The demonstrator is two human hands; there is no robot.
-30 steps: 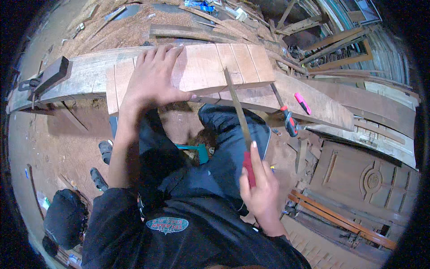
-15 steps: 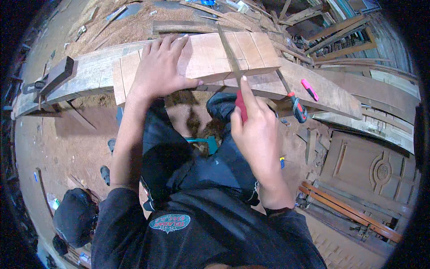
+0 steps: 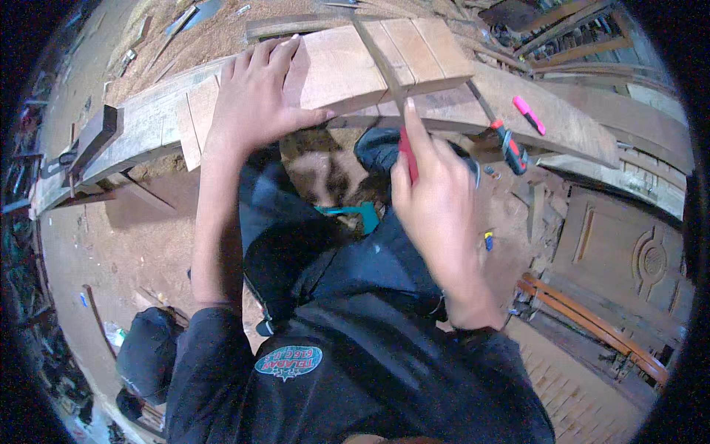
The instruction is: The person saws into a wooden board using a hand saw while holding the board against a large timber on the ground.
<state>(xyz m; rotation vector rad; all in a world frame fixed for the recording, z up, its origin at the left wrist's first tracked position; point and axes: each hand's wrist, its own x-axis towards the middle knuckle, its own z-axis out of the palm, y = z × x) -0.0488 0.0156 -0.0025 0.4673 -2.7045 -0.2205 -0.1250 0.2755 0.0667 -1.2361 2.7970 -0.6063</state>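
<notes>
Workshop: sawdust-covered floor (image 3: 126, 244), scrap timber and a carved door panel (image 3: 629, 259) at right.
Bench: long wooden beam (image 3: 148, 126) carrying a panel of joined boards (image 3: 347, 63).
Left hand (image 3: 255, 100): spread flat, palm pressing the boards down, clasping nothing.
Right hand (image 3: 436, 200): fingers closed around the red handle of a thin file or saw blade (image 3: 381, 63) lying across the boards.
Technique: judged best with steady pressure and straight, even strokes.
Small items: clamp (image 3: 510, 144), pink marker (image 3: 529, 115).
Unclear: blade type; its tip is hard to make out.
</notes>
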